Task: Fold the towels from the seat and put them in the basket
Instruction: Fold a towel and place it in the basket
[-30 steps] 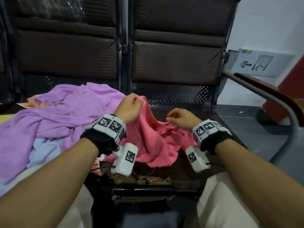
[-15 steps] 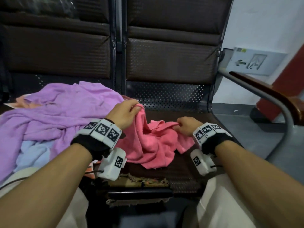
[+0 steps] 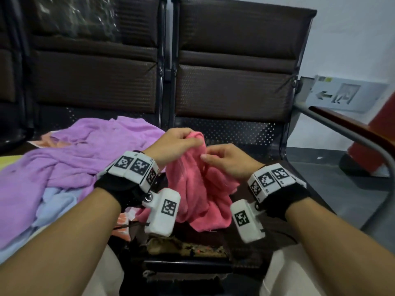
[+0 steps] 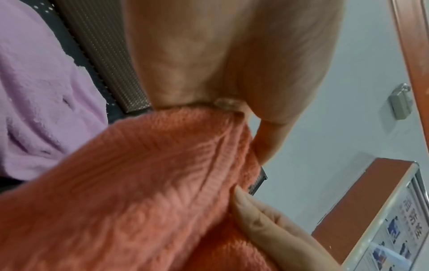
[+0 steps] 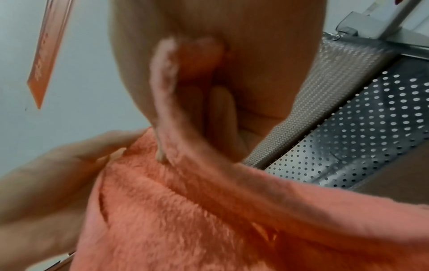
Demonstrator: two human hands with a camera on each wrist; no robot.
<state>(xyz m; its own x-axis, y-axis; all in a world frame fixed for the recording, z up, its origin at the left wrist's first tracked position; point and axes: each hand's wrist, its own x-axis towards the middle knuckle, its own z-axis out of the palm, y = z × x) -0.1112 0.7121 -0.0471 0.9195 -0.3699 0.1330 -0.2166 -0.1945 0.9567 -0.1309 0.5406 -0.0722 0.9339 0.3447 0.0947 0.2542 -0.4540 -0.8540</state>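
Note:
A pink towel hangs bunched from both hands, its lower part resting on the dark seat. My left hand pinches its top corner, seen close in the left wrist view as thumb and fingers pressed on the pink towel. Close beside it, my right hand pinches the towel's edge just below. In the right wrist view a fold of the pink towel runs up between the curled fingers. No basket is in view.
A purple towel lies heaped on the left seat over a light blue towel and a peach one. Padded backrests rise behind. A metal and wood armrest runs along the right.
My right hand has risen and come left along the towel to just beside the left hand. The pink towel is lifted higher and hangs narrower.

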